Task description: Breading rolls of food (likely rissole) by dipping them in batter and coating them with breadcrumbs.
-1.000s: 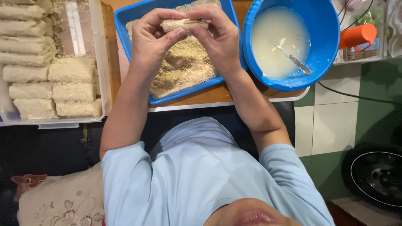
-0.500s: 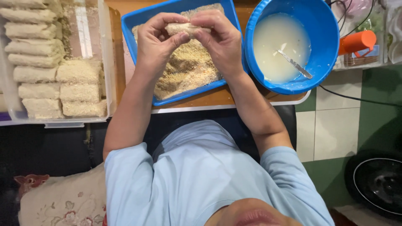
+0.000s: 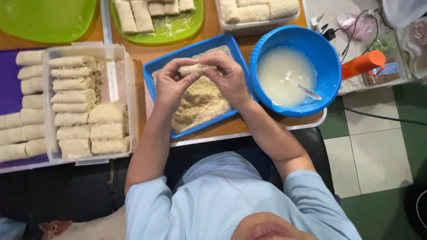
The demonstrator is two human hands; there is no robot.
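Head view: the left hand (image 3: 171, 84) and the right hand (image 3: 229, 78) are together, fingers pinched on the two ends of a pale roll (image 3: 192, 69) held just above the blue tray (image 3: 153, 73) of breadcrumbs (image 3: 200, 102). The roll looks only partly crumbed, so its coating seems unfinished. To the right of the right hand stands a blue bowl (image 3: 327, 53) of white batter with a spoon (image 3: 302, 88) in it. Well to the left of the left hand, a clear box (image 3: 120, 51) is nearly full of coated rolls, so much of the batch looks done. Beyond the hands, a green tray (image 3: 195, 24) holds more rolls. All rests on a low wooden table (image 3: 151, 53) over a green-and-white tiled floor (image 3: 378, 160).
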